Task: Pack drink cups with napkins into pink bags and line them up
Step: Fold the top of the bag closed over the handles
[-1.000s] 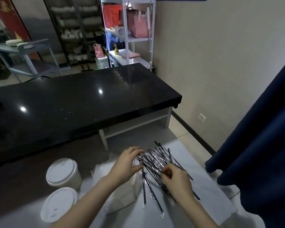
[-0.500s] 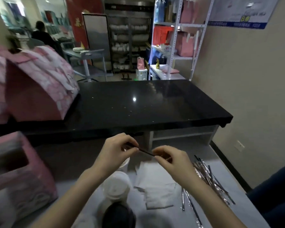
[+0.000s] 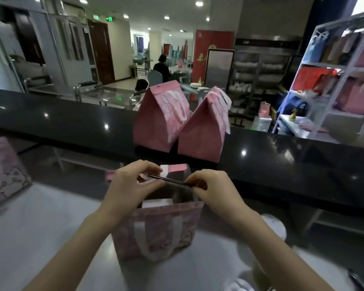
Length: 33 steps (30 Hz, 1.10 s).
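Grey table [image 3: 29, 238]: left hand [image 3: 130, 185] and right hand [image 3: 210, 189] pinch a dark straw [image 3: 166, 179], level, crosswise, above an open bag [image 3: 158, 232].

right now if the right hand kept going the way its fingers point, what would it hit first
The right hand points left along the wrapped straw it pinches, so it would probably meet the left hand holding the other end, above the open pink bag. Depth is hard to judge.

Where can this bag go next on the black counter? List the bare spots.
Bare: black counter right of the two closed pink bags, and the long stretch to their left. Crowded: over the open bag, where both hands hold a straw.
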### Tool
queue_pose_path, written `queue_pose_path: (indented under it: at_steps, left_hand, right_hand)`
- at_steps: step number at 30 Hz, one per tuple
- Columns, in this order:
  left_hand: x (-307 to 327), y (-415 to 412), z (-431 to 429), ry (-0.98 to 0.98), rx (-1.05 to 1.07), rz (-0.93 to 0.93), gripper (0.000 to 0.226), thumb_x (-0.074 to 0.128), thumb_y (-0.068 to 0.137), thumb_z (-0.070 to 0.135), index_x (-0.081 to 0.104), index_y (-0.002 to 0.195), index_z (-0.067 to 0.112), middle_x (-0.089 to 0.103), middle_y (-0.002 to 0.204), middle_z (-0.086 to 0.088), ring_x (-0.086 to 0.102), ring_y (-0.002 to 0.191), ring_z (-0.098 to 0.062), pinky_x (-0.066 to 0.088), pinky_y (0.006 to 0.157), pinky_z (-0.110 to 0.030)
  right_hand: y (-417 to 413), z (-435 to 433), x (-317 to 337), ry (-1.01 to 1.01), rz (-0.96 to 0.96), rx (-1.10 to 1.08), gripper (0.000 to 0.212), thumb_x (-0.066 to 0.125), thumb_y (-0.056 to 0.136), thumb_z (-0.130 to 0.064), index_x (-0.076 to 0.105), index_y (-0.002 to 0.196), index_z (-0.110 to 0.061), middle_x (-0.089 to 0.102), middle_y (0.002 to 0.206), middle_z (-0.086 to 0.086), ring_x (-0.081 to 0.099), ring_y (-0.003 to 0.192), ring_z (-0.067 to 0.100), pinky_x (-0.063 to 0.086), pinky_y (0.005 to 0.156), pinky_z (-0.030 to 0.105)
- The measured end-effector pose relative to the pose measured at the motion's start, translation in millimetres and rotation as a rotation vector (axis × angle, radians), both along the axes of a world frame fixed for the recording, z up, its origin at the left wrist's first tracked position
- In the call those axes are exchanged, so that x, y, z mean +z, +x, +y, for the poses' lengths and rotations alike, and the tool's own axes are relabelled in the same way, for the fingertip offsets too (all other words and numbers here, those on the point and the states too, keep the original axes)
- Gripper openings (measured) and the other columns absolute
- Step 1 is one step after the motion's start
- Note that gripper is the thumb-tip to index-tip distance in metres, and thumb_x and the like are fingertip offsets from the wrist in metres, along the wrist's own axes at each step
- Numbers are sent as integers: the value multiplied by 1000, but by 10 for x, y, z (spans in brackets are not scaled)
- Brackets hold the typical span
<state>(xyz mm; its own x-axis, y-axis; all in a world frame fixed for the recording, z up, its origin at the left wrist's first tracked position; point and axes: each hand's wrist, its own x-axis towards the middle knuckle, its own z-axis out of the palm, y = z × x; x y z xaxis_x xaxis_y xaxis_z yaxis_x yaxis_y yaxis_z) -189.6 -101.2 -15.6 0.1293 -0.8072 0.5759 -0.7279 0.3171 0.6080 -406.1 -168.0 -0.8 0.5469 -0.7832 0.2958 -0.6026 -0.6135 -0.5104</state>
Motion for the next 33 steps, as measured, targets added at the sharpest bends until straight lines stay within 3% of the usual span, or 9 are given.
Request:
queue_pose_path:
  at_steps: [3,6,9,13,20,25,28,30,33]
  left_hand:
    - [-112,540,100,81,84,-34,40,83,71,20,63,102,38,61,98,27,57,100,2,47,80,-15]
    - [-236,911,142,251,86,-102,57,85,69,23,55,113,43,53,110,26,49,120,-9,41,95,-25]
    - [-370,1136,152,449,-43,-158,78,84,68,38,41,132,49,39,138,25,17,144,-10,26,115,-37]
    - [-495,1272,149,509,-213,-126,87,82,67,43,24,129,64,12,127,49,-8,140,3,18,117,-36]
    - [-577,1327,145,487,-256,-105,91,81,66,47,18,127,70,0,120,58,-11,132,17,16,111,-25]
    - [-579,1268,131,436,-175,-89,86,79,73,41,25,139,53,19,139,39,3,136,12,18,111,-22]
    - [-544,1226,108,360,-159,-72,77,78,76,36,29,131,59,28,135,40,23,133,12,26,110,-20]
    - [-539,1184,71,357,-135,-66,76,78,73,48,29,130,60,27,142,35,15,139,9,19,112,-22]
    - [-575,1137,-5,424,-85,-108,99,76,55,71,20,136,62,13,153,24,-6,142,2,12,114,-34]
  right_hand:
    - [428,-12,-15,8,7,-5,24,68,81,-11,74,97,-27,68,88,-12,61,80,4,54,78,28]
    - [750,-41,-56,68,5,14,26,66,81,-5,75,95,-24,63,83,-18,59,77,-5,49,76,15]
    - [979,-50,-131,114,105,32,26,64,83,-4,75,97,-22,71,93,-10,63,85,1,50,81,17]
    - [1046,-66,-268,117,340,0,32,57,82,-5,74,99,-26,72,103,-10,64,96,9,53,87,29]
    - [1060,-135,-414,169,467,-34,40,60,81,-6,69,112,-29,69,111,-8,64,100,12,54,87,32]
    - [975,-199,-461,85,362,42,60,70,78,-18,51,133,-33,54,131,-10,51,118,12,44,98,30]
    - [882,-301,-430,-72,321,38,64,69,80,-21,46,140,-27,47,140,-5,41,128,19,36,107,33]
    - [836,-408,-401,-166,338,-4,65,68,80,-21,45,141,-23,44,142,-2,40,128,23,35,107,34]
    - [786,-561,-381,-282,386,-92,63,69,80,-23,47,138,-22,46,137,1,43,120,25,39,100,36]
